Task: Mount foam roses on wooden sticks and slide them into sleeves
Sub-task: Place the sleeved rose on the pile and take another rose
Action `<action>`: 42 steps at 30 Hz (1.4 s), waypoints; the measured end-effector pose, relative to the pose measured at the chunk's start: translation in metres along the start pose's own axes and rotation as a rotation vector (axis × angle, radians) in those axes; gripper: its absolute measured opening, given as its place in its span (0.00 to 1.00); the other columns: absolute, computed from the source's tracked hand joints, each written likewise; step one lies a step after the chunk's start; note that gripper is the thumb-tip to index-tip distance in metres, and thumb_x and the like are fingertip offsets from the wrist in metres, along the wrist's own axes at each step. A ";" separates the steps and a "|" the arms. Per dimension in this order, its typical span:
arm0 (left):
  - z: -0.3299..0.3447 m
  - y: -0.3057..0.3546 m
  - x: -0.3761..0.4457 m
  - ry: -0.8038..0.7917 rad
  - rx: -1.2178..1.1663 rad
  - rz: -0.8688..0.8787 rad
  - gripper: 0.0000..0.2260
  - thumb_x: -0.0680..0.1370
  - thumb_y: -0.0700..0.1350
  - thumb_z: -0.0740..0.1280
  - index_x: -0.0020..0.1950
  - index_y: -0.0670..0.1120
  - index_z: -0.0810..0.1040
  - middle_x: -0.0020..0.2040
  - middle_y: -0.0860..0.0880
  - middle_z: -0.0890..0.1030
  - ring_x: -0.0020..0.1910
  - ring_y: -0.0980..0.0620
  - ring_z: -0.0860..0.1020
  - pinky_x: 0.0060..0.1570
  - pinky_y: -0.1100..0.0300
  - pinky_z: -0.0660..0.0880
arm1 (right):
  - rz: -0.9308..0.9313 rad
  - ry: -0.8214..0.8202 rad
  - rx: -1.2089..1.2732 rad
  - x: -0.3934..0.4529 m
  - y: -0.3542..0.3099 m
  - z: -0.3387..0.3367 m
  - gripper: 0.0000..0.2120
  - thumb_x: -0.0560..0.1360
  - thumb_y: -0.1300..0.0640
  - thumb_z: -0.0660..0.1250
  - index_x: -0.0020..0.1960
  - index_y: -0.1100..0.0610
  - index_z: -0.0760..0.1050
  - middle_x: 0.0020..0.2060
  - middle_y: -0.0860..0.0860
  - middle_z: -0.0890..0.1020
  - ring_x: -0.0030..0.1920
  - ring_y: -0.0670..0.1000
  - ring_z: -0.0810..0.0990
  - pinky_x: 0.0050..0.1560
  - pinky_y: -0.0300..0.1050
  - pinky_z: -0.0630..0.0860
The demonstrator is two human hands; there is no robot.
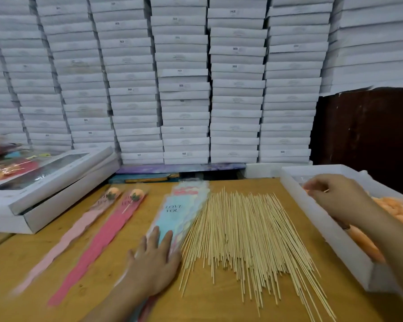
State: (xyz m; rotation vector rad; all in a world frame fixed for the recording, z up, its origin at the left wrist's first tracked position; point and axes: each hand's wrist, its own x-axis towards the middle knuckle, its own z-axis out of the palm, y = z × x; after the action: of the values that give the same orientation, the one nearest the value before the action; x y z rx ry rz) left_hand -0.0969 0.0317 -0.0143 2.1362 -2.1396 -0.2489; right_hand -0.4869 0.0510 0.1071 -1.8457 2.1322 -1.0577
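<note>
left hand [155, 263] flat, fingers straight, presses stack of sleeves [182, 212] beside wooden sticks [244, 233]. right hand [335, 198] in white tray [316, 219] over foam roses [396, 210], fingers curled; hold unclear.

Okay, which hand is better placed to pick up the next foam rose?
The right hand. It is already over the white tray of orange foam roses, fingers curled. The left hand lies flat on the stack of sleeves, across the wooden sticks from it.

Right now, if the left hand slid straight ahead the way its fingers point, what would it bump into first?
Probably nothing solid: the left hand lies flat on the stack of empty sleeves, and its fingers point along them toward the "LOVE YOU" print.
</note>
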 end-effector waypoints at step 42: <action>-0.055 0.089 0.000 -0.118 -0.460 0.527 0.24 0.71 0.49 0.78 0.65 0.53 0.78 0.52 0.57 0.83 0.48 0.60 0.81 0.51 0.63 0.80 | -0.301 -0.437 0.188 -0.052 -0.087 0.111 0.39 0.70 0.45 0.70 0.73 0.32 0.53 0.37 0.46 0.84 0.37 0.48 0.84 0.39 0.52 0.83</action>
State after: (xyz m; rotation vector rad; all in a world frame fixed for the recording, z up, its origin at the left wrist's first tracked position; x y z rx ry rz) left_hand -0.1737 0.0298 0.0570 1.2949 -2.3237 -0.7372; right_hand -0.3454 0.0509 0.0565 -2.1082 1.4980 -0.7744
